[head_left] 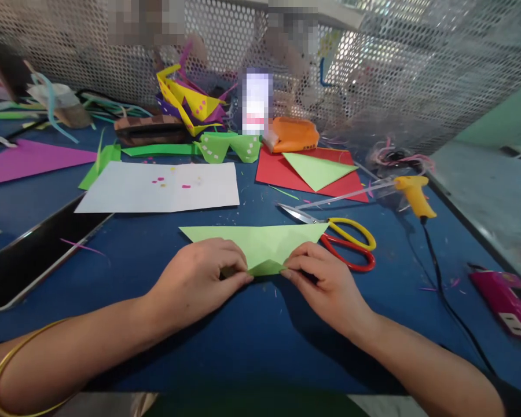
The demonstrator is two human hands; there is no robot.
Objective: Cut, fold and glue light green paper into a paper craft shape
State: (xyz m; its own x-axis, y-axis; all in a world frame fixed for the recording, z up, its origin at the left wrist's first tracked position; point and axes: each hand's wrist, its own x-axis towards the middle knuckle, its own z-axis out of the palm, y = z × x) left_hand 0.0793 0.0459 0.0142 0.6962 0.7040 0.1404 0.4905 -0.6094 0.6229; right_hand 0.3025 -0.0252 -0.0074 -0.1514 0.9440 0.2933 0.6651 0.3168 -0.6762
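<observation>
Left hand (200,281), right hand (325,284) on folded green paper (260,238)

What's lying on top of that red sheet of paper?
A pale green paper triangle lies on the red sheet, covering its middle. An orange object sits at its far edge. The red surface beneath the triangle is hidden.

Blue table (147,237), perforated metal screen (417,69)

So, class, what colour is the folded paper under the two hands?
Light green folded paper; head view shows it.
</observation>
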